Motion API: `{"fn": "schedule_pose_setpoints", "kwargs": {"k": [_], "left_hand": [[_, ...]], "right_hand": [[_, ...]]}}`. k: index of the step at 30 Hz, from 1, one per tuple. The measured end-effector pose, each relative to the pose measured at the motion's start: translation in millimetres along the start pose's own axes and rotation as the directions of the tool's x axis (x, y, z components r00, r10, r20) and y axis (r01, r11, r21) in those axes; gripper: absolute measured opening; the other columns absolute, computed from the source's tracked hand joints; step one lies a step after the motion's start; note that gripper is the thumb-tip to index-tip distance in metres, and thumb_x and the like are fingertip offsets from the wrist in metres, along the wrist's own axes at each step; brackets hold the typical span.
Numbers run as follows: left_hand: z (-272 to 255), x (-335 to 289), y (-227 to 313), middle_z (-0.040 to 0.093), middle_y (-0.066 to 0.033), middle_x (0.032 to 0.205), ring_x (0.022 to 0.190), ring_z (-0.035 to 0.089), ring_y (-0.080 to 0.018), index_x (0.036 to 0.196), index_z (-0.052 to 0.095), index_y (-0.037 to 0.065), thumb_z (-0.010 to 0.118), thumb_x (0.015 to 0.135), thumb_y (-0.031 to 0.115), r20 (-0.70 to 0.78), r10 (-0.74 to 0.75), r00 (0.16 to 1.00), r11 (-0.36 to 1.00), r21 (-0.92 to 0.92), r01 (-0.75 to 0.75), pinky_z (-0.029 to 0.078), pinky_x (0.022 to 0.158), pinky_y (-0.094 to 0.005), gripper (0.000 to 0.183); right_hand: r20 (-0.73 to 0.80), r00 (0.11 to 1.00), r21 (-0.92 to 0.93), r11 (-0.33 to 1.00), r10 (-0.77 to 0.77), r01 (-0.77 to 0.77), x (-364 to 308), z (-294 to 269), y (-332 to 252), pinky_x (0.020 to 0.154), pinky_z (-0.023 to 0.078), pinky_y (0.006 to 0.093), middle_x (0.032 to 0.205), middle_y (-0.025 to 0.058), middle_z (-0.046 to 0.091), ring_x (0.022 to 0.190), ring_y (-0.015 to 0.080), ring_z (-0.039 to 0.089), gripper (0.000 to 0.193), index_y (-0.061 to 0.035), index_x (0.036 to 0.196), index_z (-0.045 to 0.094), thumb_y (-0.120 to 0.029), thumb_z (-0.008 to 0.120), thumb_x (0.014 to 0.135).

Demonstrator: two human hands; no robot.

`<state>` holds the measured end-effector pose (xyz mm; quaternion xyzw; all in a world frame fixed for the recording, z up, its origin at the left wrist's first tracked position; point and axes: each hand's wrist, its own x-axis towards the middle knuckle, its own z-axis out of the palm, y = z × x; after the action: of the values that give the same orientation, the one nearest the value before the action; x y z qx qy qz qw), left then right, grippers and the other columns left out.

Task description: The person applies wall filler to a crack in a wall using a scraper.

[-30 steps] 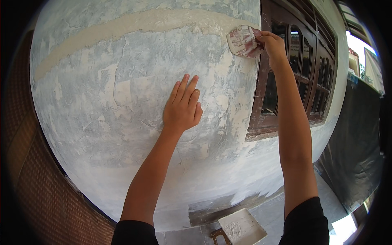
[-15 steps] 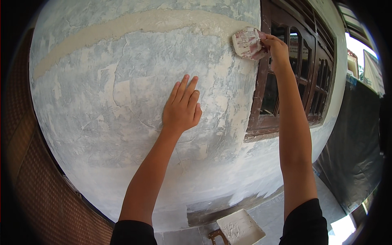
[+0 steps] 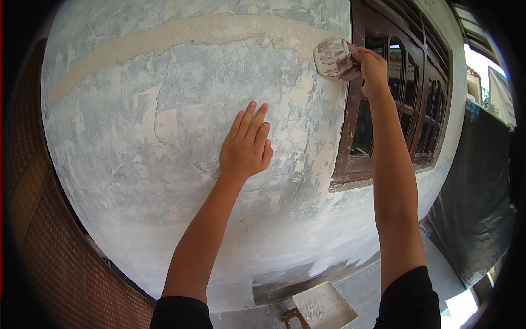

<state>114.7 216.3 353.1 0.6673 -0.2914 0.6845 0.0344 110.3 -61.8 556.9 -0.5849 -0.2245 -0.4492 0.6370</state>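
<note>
My right hand (image 3: 373,70) grips a plaster-smeared scraper (image 3: 334,59), its wide blade against the wall beside the window frame. The blade is coated in whitish and reddish-brown smears. My left hand (image 3: 245,141) rests on the wall (image 3: 208,98) with fingers stretched out and nothing in it. Patchy grey and white filler covers that wall. Above my hands a beige band of plaster (image 3: 181,32) arcs across it and reaches the scraper.
A dark brown wooden window (image 3: 359,131) with glass panes is at the right. Below stands a white tray (image 3: 331,304) of filler on a brown stool (image 3: 295,317). A woven brown panel (image 3: 71,236) lines the left; a black sheet (image 3: 466,192) hangs at the far right.
The scraper has shifted very slightly right and down at the window's edge. My left hand stays on the wall at nearly the same spot.
</note>
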Motion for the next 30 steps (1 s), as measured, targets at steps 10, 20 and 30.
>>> {"fn": "schedule_pose_setpoints", "kwargs": {"k": [10, 20, 30], "left_hand": [[0, 1, 1, 0.05, -0.0181, 0.148, 0.142, 0.041, -0.0383, 0.109, 0.059, 0.001, 0.057, 0.083, 0.015, 0.0, 0.004, 1.0, 1.0, -0.005, -0.004, 0.034, 0.116, -0.0519, 0.03], [1, 2, 0, 0.049, -0.0191, 0.149, 0.142, 0.04, -0.0398, 0.11, 0.056, 0.002, 0.059, 0.08, 0.011, -0.008, 0.009, 1.0, 1.0, -0.026, -0.01, 0.033, 0.116, -0.0533, 0.032], [0, -62, 115, 0.068, -0.0123, 0.107, 0.125, 0.056, -0.0381, 0.102, 0.055, 0.005, 0.059, 0.08, 0.006, 0.062, -0.105, 0.993, 0.876, -0.467, 0.122, 0.042, 0.106, -0.0536, 0.022]], "right_hand": [[-0.01, 1.0, -0.023, 0.999, -0.029, 0.029, 7, -11, 7, 0.074, 0.053, 0.0315, 0.093, 0.0131, 0.072, 0.081, 0.0197, 0.069, 0.026, 0.0061, 0.108, 0.071, -0.003, 0.061, 0.086], [0.043, 0.986, 0.107, 0.98, 0.162, -0.165, -79, -79, 51, 0.075, 0.047, 0.0236, 0.09, 0.0049, 0.071, 0.078, 0.0108, 0.062, 0.02, 0.0027, 0.101, 0.072, -0.001, 0.061, 0.085], [0.103, 0.902, 0.074, 0.901, 0.419, -0.427, -205, -129, 81, 0.072, 0.049, 0.0252, 0.087, 0.005, 0.07, 0.075, 0.0104, 0.063, 0.013, 0.0027, 0.099, 0.069, 0.0, 0.06, 0.09]]}}
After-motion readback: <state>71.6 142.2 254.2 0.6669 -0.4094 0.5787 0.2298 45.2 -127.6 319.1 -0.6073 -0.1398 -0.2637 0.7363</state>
